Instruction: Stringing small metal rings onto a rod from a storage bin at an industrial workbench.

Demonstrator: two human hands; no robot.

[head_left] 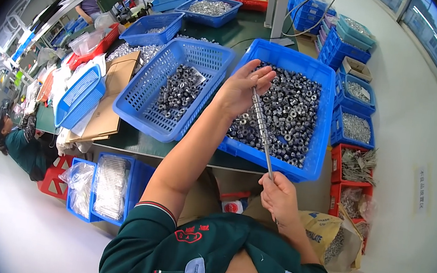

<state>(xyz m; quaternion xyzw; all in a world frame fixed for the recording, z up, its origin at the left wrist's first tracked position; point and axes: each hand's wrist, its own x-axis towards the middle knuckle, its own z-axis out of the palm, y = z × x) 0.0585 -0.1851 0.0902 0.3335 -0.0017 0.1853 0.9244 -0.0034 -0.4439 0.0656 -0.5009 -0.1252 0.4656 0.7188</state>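
A thin metal rod [269, 158] slants over the large blue bin [323, 122], with several small metal rings [262, 121] threaded along its upper half. My right hand [279, 197] is closed round the rod's lower part, near my chest. At the far end, my left hand [241, 91] has its fingers partly curled at the rod's tip; whether a loose ring is among them is hidden. Beneath lie many dark, shiny metal nuts or collars [289, 112], filling the bin. Left of it, a blue perforated basket [141, 97] contains a smaller heap of similar pieces [177, 92] and a small label.
The bins stand on a dark green table [141, 144]. Cardboard sheets [108, 102] and a small blue basket [78, 98] lie left. Stacked blue and red crates [354, 165] line the right wall. Blue crates [129, 180] stand below the table's edge. Another person [26, 148] sits far left.
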